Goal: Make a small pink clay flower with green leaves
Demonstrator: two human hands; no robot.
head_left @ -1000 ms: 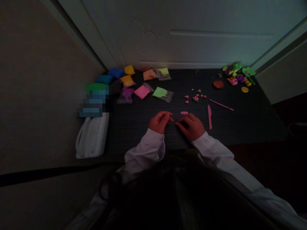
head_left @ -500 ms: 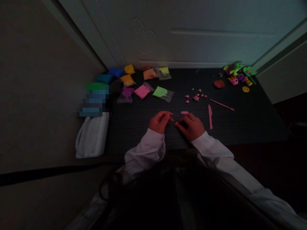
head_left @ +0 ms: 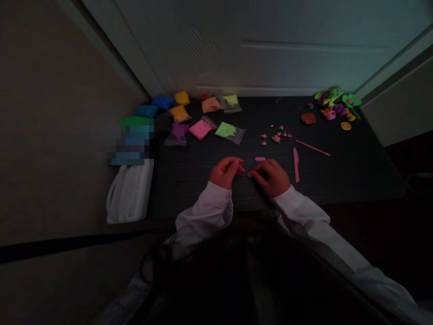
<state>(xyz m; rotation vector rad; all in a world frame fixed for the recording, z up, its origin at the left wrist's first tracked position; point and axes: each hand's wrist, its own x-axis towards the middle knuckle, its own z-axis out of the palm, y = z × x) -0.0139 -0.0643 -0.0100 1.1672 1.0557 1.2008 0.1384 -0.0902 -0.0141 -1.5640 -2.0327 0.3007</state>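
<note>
- Tabletop point(head_left: 189, 174), dark and finely ridged, carries everything before us; a white case point(head_left: 133, 194) sits at its left end.
- Our two hands are near each other at the front edge but apart, with a narrow gap between their fingertips.
- Our left hand point(head_left: 225, 172) is curled, thumb close to the forefinger; we cannot tell whether anything is held there.
- Our right hand point(head_left: 273, 178) is bent over, thumb and forefinger brought down to one small spot; we cannot tell whether they pinch what is there or only touch it.
- Beyond the left hand lie a pink bag point(head_left: 200, 130) and a green bag point(head_left: 226, 130), well clear of the fingers.
- To the right of the right hand lies a pink knife point(head_left: 296, 164), its length pointing away from us.
- Just beyond the right hand's knuckles lies a pink strip point(head_left: 260, 159), flat on the dark surface, its long axis running left to right. The right hand is the nearer one. The strip looks like small rounds joined in a row, with a scalloped edge.
- Smallest is a pink piece point(head_left: 249, 174) at the right fingertips, in the gap between our hands and nearer the right. It looks pale and roundish; its long axis is too small for us to make out.
</note>
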